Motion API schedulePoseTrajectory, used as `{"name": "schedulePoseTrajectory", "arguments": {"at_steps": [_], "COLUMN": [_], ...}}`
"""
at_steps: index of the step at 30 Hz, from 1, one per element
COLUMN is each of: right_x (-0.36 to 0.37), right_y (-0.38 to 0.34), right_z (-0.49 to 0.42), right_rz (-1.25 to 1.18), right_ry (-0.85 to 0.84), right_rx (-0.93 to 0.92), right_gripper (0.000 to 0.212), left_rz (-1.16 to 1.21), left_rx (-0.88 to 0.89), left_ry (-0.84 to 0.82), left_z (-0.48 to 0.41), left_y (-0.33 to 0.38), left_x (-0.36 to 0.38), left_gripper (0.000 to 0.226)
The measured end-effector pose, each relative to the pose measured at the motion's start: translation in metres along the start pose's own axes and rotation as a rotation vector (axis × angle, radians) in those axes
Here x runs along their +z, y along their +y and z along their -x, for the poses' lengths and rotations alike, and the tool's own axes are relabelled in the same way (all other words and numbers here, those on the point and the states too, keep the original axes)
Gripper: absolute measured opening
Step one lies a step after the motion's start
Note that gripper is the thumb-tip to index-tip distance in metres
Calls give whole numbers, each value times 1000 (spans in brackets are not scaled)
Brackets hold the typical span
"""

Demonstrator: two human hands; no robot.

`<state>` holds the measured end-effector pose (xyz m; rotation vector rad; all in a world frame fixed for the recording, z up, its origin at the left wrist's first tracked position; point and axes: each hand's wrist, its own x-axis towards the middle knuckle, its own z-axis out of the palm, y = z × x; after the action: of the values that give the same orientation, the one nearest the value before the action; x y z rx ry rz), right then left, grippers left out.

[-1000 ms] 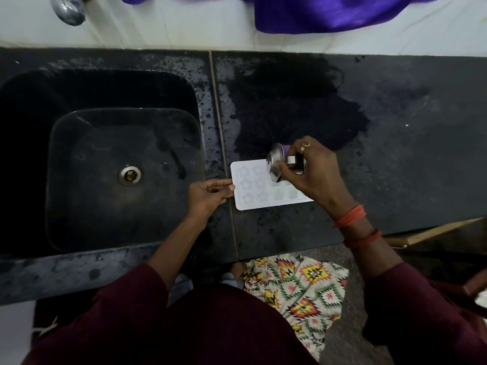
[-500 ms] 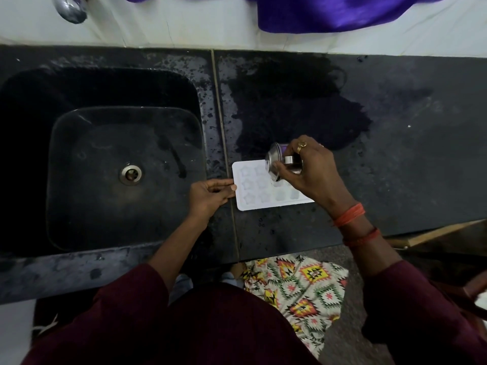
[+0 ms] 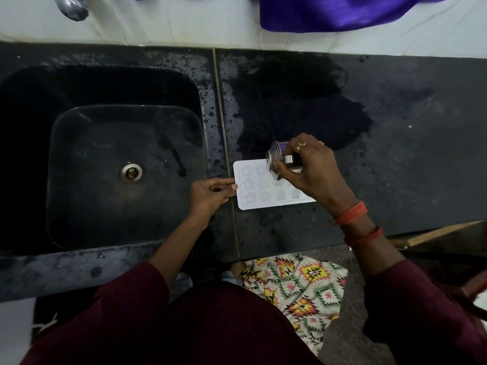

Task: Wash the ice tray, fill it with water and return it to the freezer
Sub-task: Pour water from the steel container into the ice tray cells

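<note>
To the right of the white, flat ice tray (image 3: 253,197) with star-shaped cells, the dark stone desk (image 3: 411,167) runs flat and open to its far end — a hand can pass there freely. The tray's left short edge is taken by the left hand (image 3: 209,194), whose fingers (image 3: 226,183) pinch it; its right half lies under the right hand (image 3: 313,171) and the tilted steel cup (image 3: 275,159) it grips. A strip of desk lies open between the tray's near long edge and the desk's front. Left of the hands the deep black stone sink (image 3: 79,154) opens downward — the chrome tap (image 3: 72,6) sits above its far side.
</note>
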<state>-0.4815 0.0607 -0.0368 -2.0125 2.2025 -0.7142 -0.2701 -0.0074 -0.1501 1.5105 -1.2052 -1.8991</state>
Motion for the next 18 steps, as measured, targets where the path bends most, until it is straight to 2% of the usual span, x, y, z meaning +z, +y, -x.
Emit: {"name": "schedulePoseTrajectory", "arguments": {"at_steps": [5,18], "right_x": [1,0], "right_y": [0,-3], "right_z": [1,2], "right_rz": [-5,6], "right_ry": [3,7], "right_rx": [-4,-14], "right_gripper": [23,23], "left_rz": [34,10], "left_rx": [3,-1], "left_ry": [-4,-4], "left_z": [3,1], "left_y": [2,1], "left_x": [1,0], "left_gripper": [10,20]}}
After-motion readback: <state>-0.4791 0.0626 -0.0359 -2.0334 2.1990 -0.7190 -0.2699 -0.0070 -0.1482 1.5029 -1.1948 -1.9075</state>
